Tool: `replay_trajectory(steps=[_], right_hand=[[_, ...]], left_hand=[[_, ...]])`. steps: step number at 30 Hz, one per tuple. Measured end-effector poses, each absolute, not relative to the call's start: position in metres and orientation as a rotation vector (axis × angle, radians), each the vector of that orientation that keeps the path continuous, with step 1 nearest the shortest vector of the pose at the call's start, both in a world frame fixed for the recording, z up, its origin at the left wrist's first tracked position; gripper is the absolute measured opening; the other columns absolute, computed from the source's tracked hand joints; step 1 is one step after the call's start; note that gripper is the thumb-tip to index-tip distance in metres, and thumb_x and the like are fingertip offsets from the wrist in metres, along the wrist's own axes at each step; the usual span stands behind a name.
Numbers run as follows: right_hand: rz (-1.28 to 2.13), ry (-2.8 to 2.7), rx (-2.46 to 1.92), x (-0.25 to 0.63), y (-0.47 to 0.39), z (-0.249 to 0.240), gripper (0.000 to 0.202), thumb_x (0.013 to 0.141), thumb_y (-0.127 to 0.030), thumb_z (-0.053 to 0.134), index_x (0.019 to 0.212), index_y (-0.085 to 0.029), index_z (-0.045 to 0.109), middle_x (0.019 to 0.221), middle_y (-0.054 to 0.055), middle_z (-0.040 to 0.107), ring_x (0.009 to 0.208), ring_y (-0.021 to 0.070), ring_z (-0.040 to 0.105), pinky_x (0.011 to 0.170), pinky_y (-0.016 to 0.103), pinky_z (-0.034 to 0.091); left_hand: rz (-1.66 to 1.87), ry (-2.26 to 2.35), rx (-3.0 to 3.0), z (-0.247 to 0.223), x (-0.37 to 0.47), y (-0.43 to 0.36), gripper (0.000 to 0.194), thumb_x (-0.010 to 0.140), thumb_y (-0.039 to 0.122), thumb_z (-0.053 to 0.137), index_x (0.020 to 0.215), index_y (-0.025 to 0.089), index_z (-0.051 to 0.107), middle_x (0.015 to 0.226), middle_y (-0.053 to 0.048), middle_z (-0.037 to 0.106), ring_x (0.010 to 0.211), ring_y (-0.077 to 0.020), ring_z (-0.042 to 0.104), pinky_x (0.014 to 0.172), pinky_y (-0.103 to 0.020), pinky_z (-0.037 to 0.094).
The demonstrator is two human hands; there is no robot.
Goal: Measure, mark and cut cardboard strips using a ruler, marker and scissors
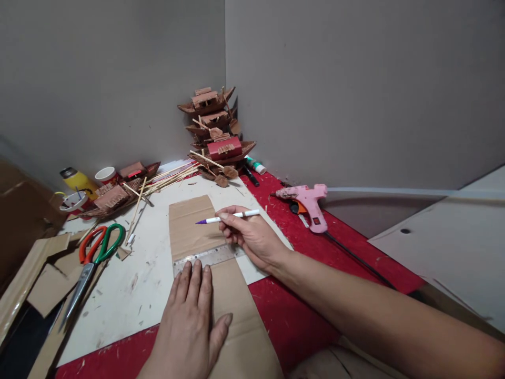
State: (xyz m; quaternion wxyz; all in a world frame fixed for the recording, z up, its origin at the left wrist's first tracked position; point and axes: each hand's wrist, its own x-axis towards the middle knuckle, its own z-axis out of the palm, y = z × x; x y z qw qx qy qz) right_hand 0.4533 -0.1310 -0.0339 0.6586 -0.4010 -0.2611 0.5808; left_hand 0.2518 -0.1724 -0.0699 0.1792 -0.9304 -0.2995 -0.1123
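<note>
A long strip of brown cardboard (236,316) runs from the near edge to the middle of the white board. Across it lies a metal ruler (209,256). My left hand (191,313) rests flat on the cardboard, fingertips on the ruler's near edge, fingers stretched out. Between thumb and fingers, my right hand (250,234) holds a white marker pen (232,216) with a purple tip. That tip points left, over the far part of the cardboard. Some lower fingers of the right hand are close to the ruler's right end.
A pink glue gun (307,202) with a black cord lies right on the red tabletop (347,245). Scissors (92,260) lie left beside cardboard scraps (55,284). Model boats (223,150) are stacked in the corner, near thin sticks (169,178), cups (107,175) and a yellow bottle (79,181).
</note>
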Motion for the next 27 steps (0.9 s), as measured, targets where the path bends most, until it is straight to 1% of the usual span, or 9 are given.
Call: replay_trajectory(steps=[5, 8, 10, 14, 17, 19, 23, 27], right_hand=[[1.214, -0.604, -0.941, 0.450, -0.127, -0.041, 0.032, 0.064, -0.036, 0.080, 0.080, -0.017, 0.059, 0.058, -0.005, 0.056, 0.049, 0.0071, 0.046, 0.044, 0.018, 0.037], [1.138, -0.607, -0.952, 0.450, -0.123, -0.046, 0.029, 0.068, -0.037, 0.075, 0.083, -0.017, 0.061, 0.059, -0.004, 0.056, 0.050, 0.0076, 0.047, 0.045, 0.018, 0.038], [1.114, -0.604, -0.953, 0.451, -0.121, -0.048, 0.029, 0.070, -0.038, 0.073, 0.087, -0.017, 0.063, 0.062, -0.004, 0.058, 0.052, 0.0076, 0.048, 0.046, 0.018, 0.038], [1.090, -0.613, -0.945, 0.453, -0.119, -0.050, 0.032, 0.073, -0.041, 0.071, 0.092, -0.016, 0.065, 0.066, -0.002, 0.059, 0.055, 0.0078, 0.049, 0.047, 0.018, 0.038], [1.081, -0.624, -0.939, 0.454, -0.119, -0.050, 0.033, 0.074, -0.043, 0.070, 0.094, -0.017, 0.066, 0.068, -0.002, 0.060, 0.055, 0.0078, 0.049, 0.046, 0.019, 0.037], [1.069, -0.630, -0.935, 0.455, -0.120, -0.049, 0.033, 0.075, -0.044, 0.070, 0.095, -0.017, 0.066, 0.068, -0.002, 0.060, 0.054, 0.0079, 0.049, 0.046, 0.019, 0.037], [1.044, -0.685, -0.942, 0.456, -0.121, -0.046, 0.033, 0.078, -0.045, 0.067, 0.097, -0.018, 0.065, 0.068, -0.001, 0.063, 0.055, 0.0087, 0.051, 0.047, 0.019, 0.037], [1.037, -0.733, -0.967, 0.457, -0.123, -0.043, 0.031, 0.081, -0.044, 0.063, 0.098, -0.018, 0.064, 0.069, 0.000, 0.065, 0.055, 0.0091, 0.053, 0.048, 0.020, 0.038]], left_hand=[[-0.352, -0.854, -2.658, -0.067, 0.251, -0.172, 0.067, 0.086, 0.052, 0.052, 0.132, 0.003, 0.051, 0.134, -0.023, 0.057, 0.122, -0.0363, 0.055, 0.093, -0.045, 0.052], [-0.386, -0.853, -2.687, -0.065, 0.250, -0.171, 0.059, 0.088, 0.046, 0.053, 0.129, 0.004, 0.054, 0.130, -0.021, 0.060, 0.119, -0.0345, 0.057, 0.091, -0.044, 0.053], [-0.420, -0.874, -2.726, -0.064, 0.249, -0.169, 0.056, 0.089, 0.043, 0.053, 0.130, 0.005, 0.053, 0.128, -0.019, 0.062, 0.118, -0.0326, 0.057, 0.093, -0.043, 0.052], [-0.485, -1.046, -2.795, -0.065, 0.244, -0.157, 0.055, 0.091, 0.037, 0.052, 0.138, 0.009, 0.045, 0.131, -0.018, 0.058, 0.117, -0.0302, 0.055, 0.096, -0.045, 0.050], [-0.527, -1.159, -2.816, -0.066, 0.240, -0.143, 0.054, 0.091, 0.036, 0.052, 0.136, 0.007, 0.046, 0.132, -0.019, 0.056, 0.118, -0.0318, 0.051, 0.096, -0.049, 0.048], [-0.575, -1.195, -2.840, -0.066, 0.239, -0.136, 0.049, 0.092, 0.035, 0.052, 0.132, 0.008, 0.049, 0.127, -0.018, 0.059, 0.114, -0.0307, 0.052, 0.095, -0.048, 0.048], [-0.677, -1.250, -2.893, -0.062, 0.236, -0.131, 0.036, 0.093, 0.031, 0.051, 0.125, 0.015, 0.055, 0.115, -0.013, 0.062, 0.105, -0.0264, 0.056, 0.089, -0.044, 0.050], [-0.637, -1.382, -2.931, -0.057, 0.235, -0.132, 0.030, 0.092, 0.033, 0.052, 0.118, 0.018, 0.058, 0.104, -0.010, 0.061, 0.097, -0.0255, 0.056, 0.084, -0.044, 0.049]])
